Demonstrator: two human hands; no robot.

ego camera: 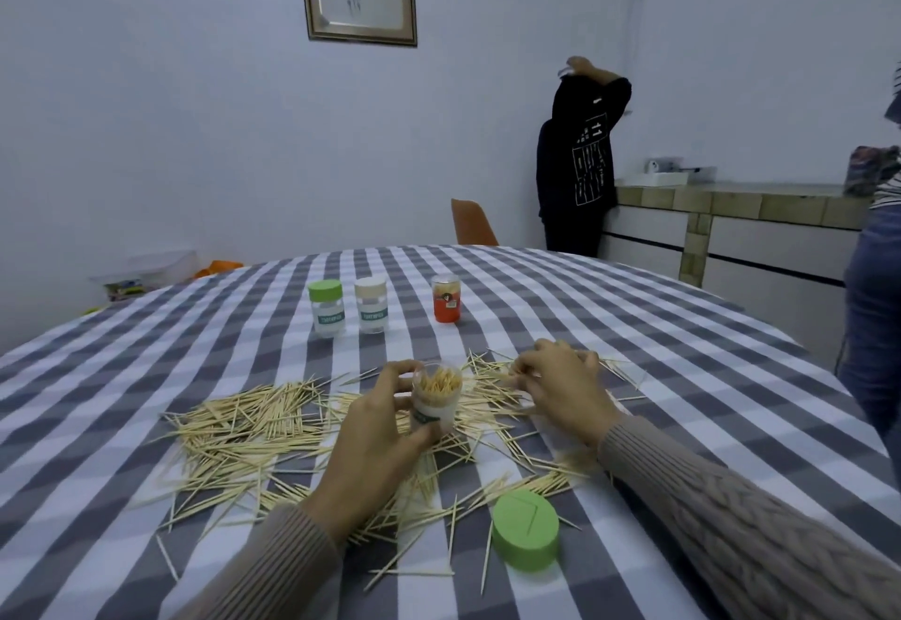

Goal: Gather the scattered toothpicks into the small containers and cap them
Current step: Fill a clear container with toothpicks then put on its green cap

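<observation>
My left hand [378, 444] grips an uncapped clear container [435, 400] standing upright and packed with toothpicks. Just to its right, my right hand [560, 385] pinches a few toothpicks in the pile. Scattered toothpicks [244, 429] cover the checked tablecloth around both hands. A loose green cap [525, 530] lies near the front right. Farther back stand a green-capped container [326, 308], a beige-capped container [371, 305] and an orange container [446, 298], all upright and closed.
The round table [146, 336] has a grey-and-white checked cloth. An orange chair [472, 223] stands behind it. A person in a dark hoodie [577, 156] faces a tiled counter [731, 200]; another person [872, 327] stands at the right edge.
</observation>
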